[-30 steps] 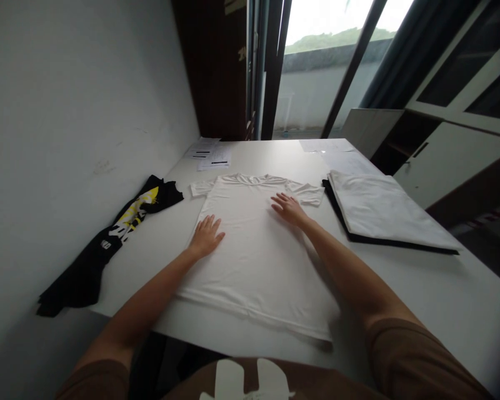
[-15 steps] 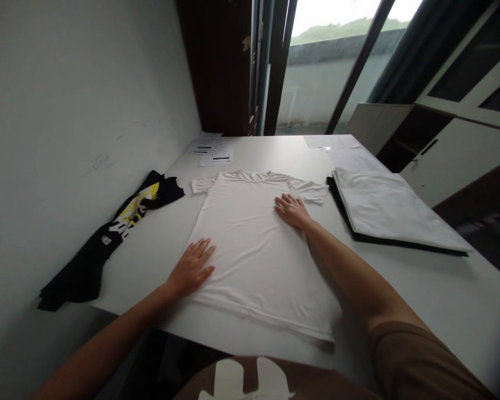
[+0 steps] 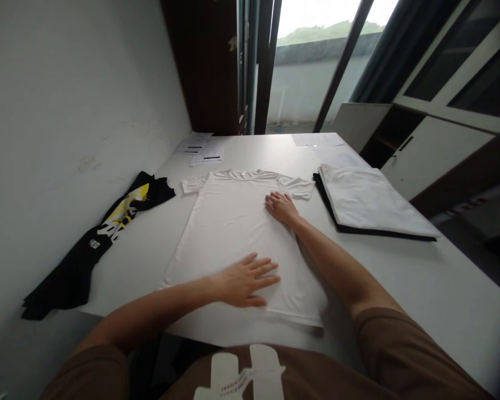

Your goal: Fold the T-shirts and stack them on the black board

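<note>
Tabletop bears T-shirt between black garment and stack.

The white desk carries a spread white T-shirt, a black printed garment along its left edge, stacked folded fabric and loose papers.

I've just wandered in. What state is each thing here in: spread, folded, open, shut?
White T-shirt: spread out, lightly creased, both sleeves out.
Left hand: open, palm down on the shirt's lower part.
Right hand: palm down on its upper part.
Black garment: folded narrow, print showing.
White cloth: folded, atop black cloth.
Papers: lying flat.
Low cabinet: seemingly partly open.
</note>
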`<state>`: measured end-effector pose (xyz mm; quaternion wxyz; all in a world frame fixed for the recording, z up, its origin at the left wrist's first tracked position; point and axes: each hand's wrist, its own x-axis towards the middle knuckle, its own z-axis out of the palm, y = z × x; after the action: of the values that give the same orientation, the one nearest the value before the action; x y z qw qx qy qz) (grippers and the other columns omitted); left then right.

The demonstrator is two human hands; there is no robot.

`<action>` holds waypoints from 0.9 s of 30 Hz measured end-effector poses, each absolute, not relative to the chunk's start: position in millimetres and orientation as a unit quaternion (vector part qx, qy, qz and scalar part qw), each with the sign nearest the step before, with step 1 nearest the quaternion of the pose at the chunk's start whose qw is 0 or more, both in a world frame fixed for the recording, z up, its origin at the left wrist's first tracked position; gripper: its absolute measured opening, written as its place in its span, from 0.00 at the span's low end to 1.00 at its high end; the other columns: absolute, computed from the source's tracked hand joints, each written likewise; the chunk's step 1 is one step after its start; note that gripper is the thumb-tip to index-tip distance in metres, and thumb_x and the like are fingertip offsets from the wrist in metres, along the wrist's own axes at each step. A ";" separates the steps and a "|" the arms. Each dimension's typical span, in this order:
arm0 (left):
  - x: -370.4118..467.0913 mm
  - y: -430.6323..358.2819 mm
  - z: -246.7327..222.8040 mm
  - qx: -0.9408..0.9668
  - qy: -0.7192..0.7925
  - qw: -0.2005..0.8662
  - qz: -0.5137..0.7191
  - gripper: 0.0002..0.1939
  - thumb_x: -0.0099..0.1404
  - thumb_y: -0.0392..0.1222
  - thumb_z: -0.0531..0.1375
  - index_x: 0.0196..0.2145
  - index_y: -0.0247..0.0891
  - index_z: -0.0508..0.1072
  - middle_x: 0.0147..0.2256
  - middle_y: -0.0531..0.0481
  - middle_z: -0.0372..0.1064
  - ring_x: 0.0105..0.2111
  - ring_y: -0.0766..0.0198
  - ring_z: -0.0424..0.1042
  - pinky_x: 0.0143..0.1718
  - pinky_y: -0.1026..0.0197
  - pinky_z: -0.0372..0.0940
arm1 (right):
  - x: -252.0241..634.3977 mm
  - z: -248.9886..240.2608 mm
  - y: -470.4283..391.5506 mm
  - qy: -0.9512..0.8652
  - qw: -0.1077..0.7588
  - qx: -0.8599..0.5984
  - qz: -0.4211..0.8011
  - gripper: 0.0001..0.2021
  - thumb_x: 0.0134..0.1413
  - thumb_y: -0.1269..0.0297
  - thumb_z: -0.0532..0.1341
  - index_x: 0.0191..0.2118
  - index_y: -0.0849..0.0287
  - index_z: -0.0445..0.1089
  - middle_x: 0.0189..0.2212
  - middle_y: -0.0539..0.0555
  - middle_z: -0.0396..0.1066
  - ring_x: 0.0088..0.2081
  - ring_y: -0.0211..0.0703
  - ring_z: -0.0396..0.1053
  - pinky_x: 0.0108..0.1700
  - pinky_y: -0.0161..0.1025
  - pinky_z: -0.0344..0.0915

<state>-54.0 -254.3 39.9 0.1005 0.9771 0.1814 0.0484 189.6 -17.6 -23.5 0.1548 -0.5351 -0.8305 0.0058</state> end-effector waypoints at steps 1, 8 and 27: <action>-41.2 -258.1 39.1 0.981 0.155 0.103 0.049 0.36 0.73 0.60 0.53 0.70 0.39 0.56 0.71 0.38 0.47 0.72 0.48 0.44 0.69 0.38 0.43 | 189.9 -24.1 -16.5 -0.831 0.150 -0.536 0.009 0.24 0.71 0.52 0.48 0.64 0.53 0.65 0.65 0.59 0.62 0.68 0.55 0.53 0.68 0.57 0.46; 16.4 -271.1 42.5 0.988 0.021 0.146 0.041 0.32 0.72 0.60 0.55 0.68 0.46 0.61 0.72 0.46 0.47 0.71 0.52 0.48 0.68 0.43 0.50 | 200.9 -24.8 -5.5 -0.842 0.122 -0.524 0.029 0.26 0.70 0.50 0.50 0.67 0.53 0.62 0.70 0.58 0.55 0.70 0.56 0.50 0.68 0.56 0.48; -130.5 9.2 -1.4 0.789 0.598 -0.011 0.137 0.24 0.72 0.44 0.54 0.62 0.33 0.66 0.68 0.37 0.54 0.68 0.50 0.53 0.68 0.45 0.47 | 197.7 -21.3 3.1 -0.795 0.155 -0.586 0.014 0.28 0.69 0.47 0.49 0.68 0.53 0.61 0.71 0.60 0.50 0.71 0.56 0.49 0.68 0.55 0.49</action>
<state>-130.5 9.2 -1.4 -0.0111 0.7894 0.5982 0.1372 197.7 3.1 -21.3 0.1550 -0.5861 -0.7952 0.0139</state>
